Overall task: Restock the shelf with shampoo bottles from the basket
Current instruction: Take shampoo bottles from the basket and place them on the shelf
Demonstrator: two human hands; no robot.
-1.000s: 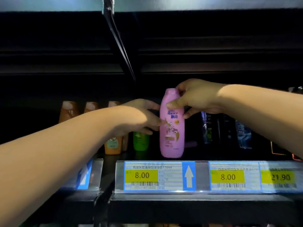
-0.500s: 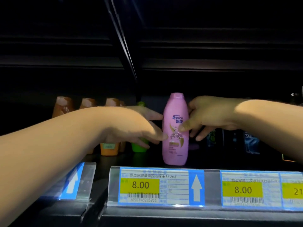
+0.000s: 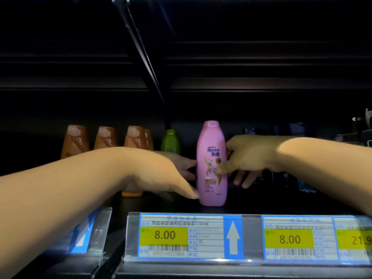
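Observation:
A pink Rejoice shampoo bottle stands upright on the dark shelf, just behind the price strip. My left hand reaches in from the left, with straight fingers touching the bottle's left side and the thumb tip at its lower left edge. From the right, my right hand holds the bottle at mid-height, its thumb pressed on the front label and its fingers curled round the right side and back. The basket is out of view.
Several orange bottles and a green bottle stand to the left behind my left arm. Dark bottles fill the shelf to the right. Price tags line the front edge. A black shelf bracket slants overhead.
My right hand slid from the bottle's cap down to its middle. My left thumb dropped toward the base. The bottle stays upright on the shelf, and the view moved closer.

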